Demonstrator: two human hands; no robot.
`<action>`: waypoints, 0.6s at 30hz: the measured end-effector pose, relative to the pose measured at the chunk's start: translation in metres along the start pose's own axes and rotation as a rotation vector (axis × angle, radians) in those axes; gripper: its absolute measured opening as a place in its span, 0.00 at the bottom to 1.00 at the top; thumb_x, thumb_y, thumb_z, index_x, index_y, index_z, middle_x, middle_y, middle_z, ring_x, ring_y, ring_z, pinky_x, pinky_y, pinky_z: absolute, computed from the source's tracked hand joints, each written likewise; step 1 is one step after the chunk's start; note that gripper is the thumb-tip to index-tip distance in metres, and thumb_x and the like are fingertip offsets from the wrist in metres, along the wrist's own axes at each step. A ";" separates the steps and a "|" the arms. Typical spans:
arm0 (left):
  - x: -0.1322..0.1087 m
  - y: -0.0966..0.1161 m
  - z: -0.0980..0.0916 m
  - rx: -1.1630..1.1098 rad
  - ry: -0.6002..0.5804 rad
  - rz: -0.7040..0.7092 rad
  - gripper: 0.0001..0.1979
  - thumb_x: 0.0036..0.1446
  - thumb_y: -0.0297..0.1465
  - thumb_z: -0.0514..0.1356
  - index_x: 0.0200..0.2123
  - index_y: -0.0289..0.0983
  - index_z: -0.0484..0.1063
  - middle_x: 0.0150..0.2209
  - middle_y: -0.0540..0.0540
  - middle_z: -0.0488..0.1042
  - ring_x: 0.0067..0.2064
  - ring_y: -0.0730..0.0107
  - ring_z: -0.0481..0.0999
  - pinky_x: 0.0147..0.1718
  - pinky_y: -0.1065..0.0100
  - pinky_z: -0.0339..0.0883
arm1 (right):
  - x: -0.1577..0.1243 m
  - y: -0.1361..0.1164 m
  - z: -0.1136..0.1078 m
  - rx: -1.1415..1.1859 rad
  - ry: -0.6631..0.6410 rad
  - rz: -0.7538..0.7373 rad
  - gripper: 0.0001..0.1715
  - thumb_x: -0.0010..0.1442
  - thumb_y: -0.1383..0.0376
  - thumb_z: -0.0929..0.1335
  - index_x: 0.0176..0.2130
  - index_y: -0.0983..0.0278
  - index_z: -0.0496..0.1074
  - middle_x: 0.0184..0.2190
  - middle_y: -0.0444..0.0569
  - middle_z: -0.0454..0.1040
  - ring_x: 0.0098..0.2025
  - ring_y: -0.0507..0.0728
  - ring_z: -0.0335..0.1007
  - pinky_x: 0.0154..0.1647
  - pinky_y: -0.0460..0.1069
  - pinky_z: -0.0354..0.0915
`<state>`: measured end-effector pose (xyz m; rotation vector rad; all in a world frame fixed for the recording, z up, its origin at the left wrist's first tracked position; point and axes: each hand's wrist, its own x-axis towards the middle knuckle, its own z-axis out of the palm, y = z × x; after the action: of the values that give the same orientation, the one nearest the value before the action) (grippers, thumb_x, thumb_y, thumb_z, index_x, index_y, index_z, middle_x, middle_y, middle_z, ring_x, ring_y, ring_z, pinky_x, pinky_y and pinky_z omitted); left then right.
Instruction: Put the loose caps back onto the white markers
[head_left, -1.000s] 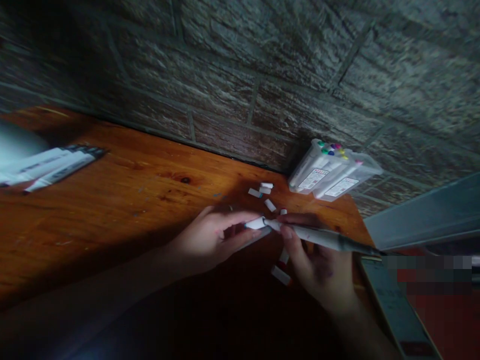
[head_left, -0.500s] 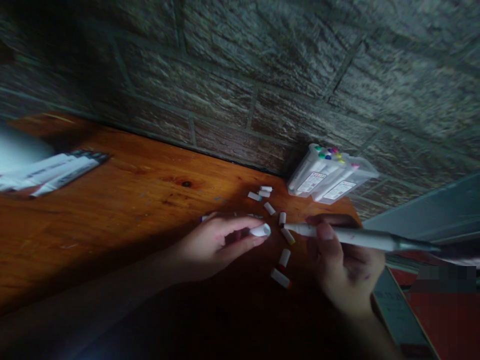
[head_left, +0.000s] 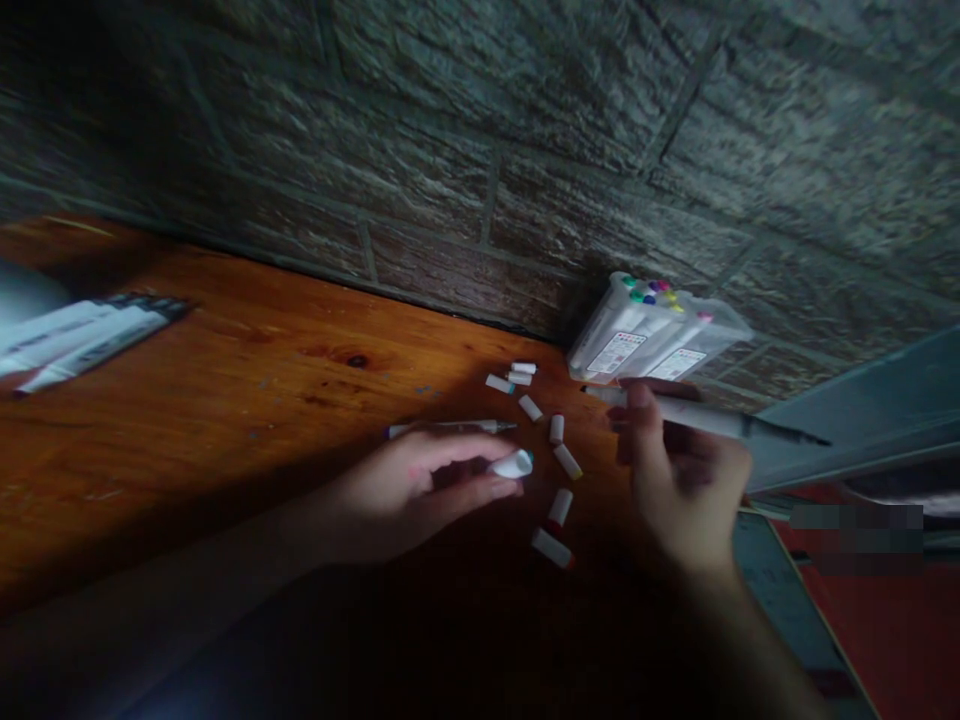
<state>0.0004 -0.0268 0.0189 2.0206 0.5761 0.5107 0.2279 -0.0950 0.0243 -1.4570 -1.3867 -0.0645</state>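
Pinched between the thumb and fingers of my left hand (head_left: pixel 442 475) is a white marker cap (head_left: pixel 513 464), its round end toward the right. To the right, my right hand (head_left: pixel 682 470) grips a white marker (head_left: pixel 697 415) lying nearly level, with a dark tip at its left end and a dark part at its right end. Several loose white caps with coloured ends lie on the table between and beyond the hands, among them a cap with a yellow end (head_left: pixel 568 462). Behind my left hand lies another marker (head_left: pixel 457 427), partly hidden by the fingers.
A clear plastic marker case (head_left: pixel 637 335) with several coloured-end markers stands against the stone-patterned wall (head_left: pixel 420 190). On the left of the wooden table (head_left: pixel 300 330) lies a row of white markers (head_left: pixel 97 335). A grey surface (head_left: pixel 870 390) is at the right.
My right hand has lifted the marker up and away from my left hand, toward the case. The left hand keeps its hold on the cap. The view has shifted slightly.
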 end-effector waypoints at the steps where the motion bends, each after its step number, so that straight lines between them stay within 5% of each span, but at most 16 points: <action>1: 0.001 -0.001 0.000 0.004 0.020 -0.017 0.12 0.66 0.38 0.57 0.43 0.40 0.78 0.40 0.51 0.81 0.40 0.70 0.78 0.40 0.72 0.68 | -0.001 -0.003 0.000 0.050 0.007 0.002 0.08 0.65 0.65 0.69 0.35 0.63 0.78 0.32 0.47 0.79 0.30 0.53 0.78 0.26 0.45 0.70; 6: 0.000 -0.006 0.002 0.033 0.046 -0.012 0.12 0.66 0.38 0.58 0.46 0.40 0.77 0.43 0.51 0.80 0.44 0.69 0.77 0.45 0.70 0.67 | -0.016 -0.028 0.003 0.259 0.006 -0.114 0.06 0.62 0.71 0.70 0.35 0.61 0.76 0.34 0.45 0.79 0.31 0.51 0.78 0.26 0.43 0.72; 11: -0.002 -0.011 0.003 0.034 0.060 -0.003 0.12 0.66 0.38 0.58 0.49 0.43 0.76 0.40 0.52 0.80 0.39 0.71 0.77 0.38 0.71 0.67 | -0.022 -0.033 0.005 0.294 -0.136 -0.156 0.08 0.62 0.73 0.69 0.39 0.60 0.75 0.34 0.43 0.80 0.32 0.51 0.79 0.30 0.43 0.74; 15: -0.003 -0.014 0.006 0.098 0.136 0.046 0.11 0.65 0.37 0.60 0.48 0.42 0.76 0.37 0.53 0.79 0.35 0.74 0.75 0.34 0.74 0.65 | -0.020 -0.029 0.003 0.185 -0.286 -0.258 0.08 0.61 0.70 0.71 0.41 0.60 0.75 0.33 0.43 0.81 0.32 0.51 0.79 0.31 0.44 0.74; 18: -0.003 -0.011 0.006 0.123 0.142 0.127 0.08 0.65 0.34 0.60 0.44 0.40 0.77 0.37 0.52 0.79 0.37 0.75 0.75 0.37 0.75 0.65 | -0.012 -0.018 -0.001 -0.042 -0.209 -0.285 0.06 0.61 0.68 0.72 0.40 0.61 0.76 0.31 0.43 0.81 0.28 0.52 0.78 0.30 0.46 0.73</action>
<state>-0.0008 -0.0278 0.0059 2.1593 0.5794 0.7145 0.2113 -0.1086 0.0277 -1.3188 -1.7680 -0.1261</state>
